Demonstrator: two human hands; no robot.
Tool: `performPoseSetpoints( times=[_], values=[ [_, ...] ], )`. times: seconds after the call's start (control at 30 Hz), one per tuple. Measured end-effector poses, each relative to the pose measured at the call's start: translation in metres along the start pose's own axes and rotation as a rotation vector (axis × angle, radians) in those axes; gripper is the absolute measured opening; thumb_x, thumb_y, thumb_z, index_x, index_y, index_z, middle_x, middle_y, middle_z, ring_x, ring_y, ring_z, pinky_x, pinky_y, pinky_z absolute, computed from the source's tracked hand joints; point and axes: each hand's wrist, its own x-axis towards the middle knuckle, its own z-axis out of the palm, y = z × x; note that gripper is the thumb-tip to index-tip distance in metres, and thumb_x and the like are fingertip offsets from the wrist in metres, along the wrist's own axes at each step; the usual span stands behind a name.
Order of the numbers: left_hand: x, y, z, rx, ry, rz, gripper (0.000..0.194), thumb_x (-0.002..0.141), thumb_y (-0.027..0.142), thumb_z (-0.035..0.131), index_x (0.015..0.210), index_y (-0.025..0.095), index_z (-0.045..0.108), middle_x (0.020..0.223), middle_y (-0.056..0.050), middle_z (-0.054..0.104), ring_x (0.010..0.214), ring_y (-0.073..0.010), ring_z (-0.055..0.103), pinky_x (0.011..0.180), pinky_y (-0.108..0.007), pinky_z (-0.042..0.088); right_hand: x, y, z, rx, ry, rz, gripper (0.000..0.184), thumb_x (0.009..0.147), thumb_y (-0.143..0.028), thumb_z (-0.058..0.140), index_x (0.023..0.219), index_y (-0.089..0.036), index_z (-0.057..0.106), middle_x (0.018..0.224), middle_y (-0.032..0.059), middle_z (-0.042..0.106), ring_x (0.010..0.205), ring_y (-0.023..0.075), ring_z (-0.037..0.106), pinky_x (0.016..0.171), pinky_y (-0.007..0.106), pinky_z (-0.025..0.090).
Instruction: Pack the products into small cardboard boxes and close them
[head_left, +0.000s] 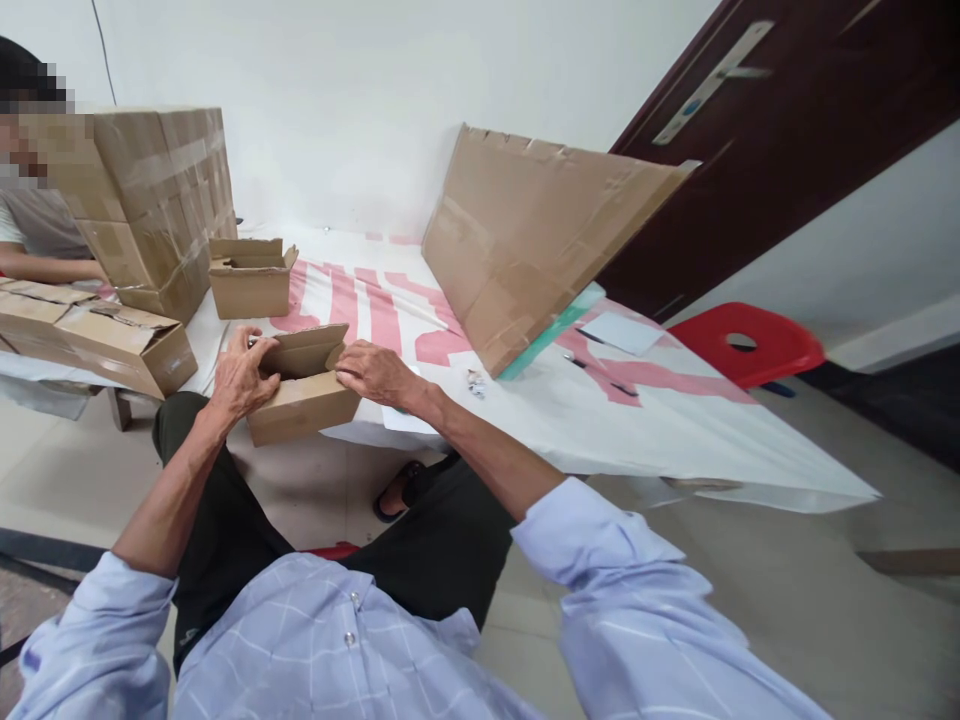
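A small open-topped cardboard box (304,408) sits tilted at the table's front edge, close to my lap. Gripping its left end is my left hand (244,378), with the thumb at the near rim. A small pale thing shows by its fingers, too small to name. My right hand (377,376) has its fingers closed on the box's right end, beside a short flap. The long back flap stands up, and the box's inside is mostly in shadow. Just behind it stands another open cardboard box (251,283).
Taped boxes (154,200) are stacked at the left, with a row of boxes (112,335) before them. A person (45,240) sits behind. A large cardboard sheet (547,230) leans over the table (705,430). A red stool (750,345) stands right, near a dark door (787,110).
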Motion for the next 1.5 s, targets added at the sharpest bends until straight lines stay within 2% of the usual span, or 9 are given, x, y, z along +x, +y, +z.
performPoseSetpoints(
  times=[0.17,0.37,0.57,0.77,0.97,1.1,1.27,1.5],
  values=[
    [0.0,0.0,-0.001,0.012,-0.005,0.021,0.048,0.081,0.03,0.069,0.13,0.025,0.068,0.149,-0.016,0.052,0.123,-0.0369,0.063,0.099,-0.052,0.056,-0.017,-0.004,0.009,0.054,0.122,0.045,0.034,0.106,-0.03,0.049,0.095,-0.023,0.08,0.112,0.0114,0.077,0.113,0.0275,0.064,0.107,0.044,0.05],
    [0.002,0.001,-0.002,0.013,0.001,0.015,0.049,0.081,0.029,0.069,0.129,0.026,0.068,0.148,-0.014,0.053,0.123,-0.0358,0.063,0.099,-0.049,0.056,-0.013,-0.011,0.003,0.001,0.114,0.07,0.029,0.103,-0.023,0.052,0.11,-0.021,0.08,0.117,0.014,0.069,0.113,0.0297,0.057,0.107,0.046,0.048],
    [0.002,0.0,-0.002,0.011,0.012,0.034,0.048,0.082,0.029,0.069,0.129,0.026,0.068,0.148,-0.014,0.054,0.123,-0.034,0.063,0.099,-0.047,0.056,-0.007,-0.009,0.0,0.037,0.084,0.037,0.031,0.101,-0.022,0.05,0.095,-0.02,0.08,0.106,0.0124,0.069,0.105,0.0273,0.058,0.105,0.043,0.047],
    [0.002,0.0,-0.003,0.004,0.007,0.044,0.048,0.082,0.028,0.069,0.129,0.025,0.068,0.148,-0.014,0.053,0.122,-0.0343,0.064,0.098,-0.048,0.056,0.003,-0.001,-0.006,0.222,0.049,0.115,0.024,0.093,-0.02,0.054,0.086,-0.021,0.077,0.097,0.0073,0.073,0.094,0.0227,0.064,0.089,0.035,0.049],
    [0.001,0.0,-0.003,-0.009,0.003,0.066,0.047,0.084,0.03,0.069,0.13,0.023,0.068,0.149,-0.015,0.052,0.124,-0.0338,0.063,0.101,-0.048,0.055,0.01,0.006,-0.011,0.353,0.02,0.163,0.016,0.085,-0.021,0.058,0.08,-0.018,0.073,0.088,0.0043,0.074,0.079,0.0171,0.063,0.074,0.029,0.042],
    [0.0,-0.003,-0.002,-0.053,-0.009,0.118,0.053,0.085,0.047,0.074,0.131,0.02,0.068,0.148,-0.018,0.051,0.132,-0.0379,0.059,0.108,-0.053,0.051,0.013,0.011,-0.011,0.311,0.008,0.151,0.014,0.086,-0.021,0.059,0.079,-0.018,0.071,0.085,0.0034,0.073,0.078,0.0158,0.06,0.071,0.027,0.039],
    [-0.003,-0.006,-0.005,-0.088,-0.061,0.14,0.068,0.083,0.069,0.075,0.133,0.023,0.068,0.151,-0.018,0.05,0.135,-0.0405,0.057,0.111,-0.058,0.048,0.018,0.015,-0.01,0.251,-0.049,0.152,0.012,0.087,-0.016,0.059,0.08,-0.017,0.069,0.085,0.0036,0.073,0.077,0.0155,0.06,0.071,0.027,0.037],
    [-0.008,-0.004,-0.013,-0.065,-0.152,0.161,0.084,0.078,0.08,0.075,0.141,0.025,0.063,0.156,-0.02,0.047,0.135,-0.0433,0.056,0.107,-0.061,0.047,0.013,0.012,0.003,0.082,0.022,0.128,0.017,0.098,-0.017,0.05,0.091,-0.019,0.065,0.095,0.01,0.072,0.087,0.0221,0.06,0.079,0.032,0.041]
  ],
)
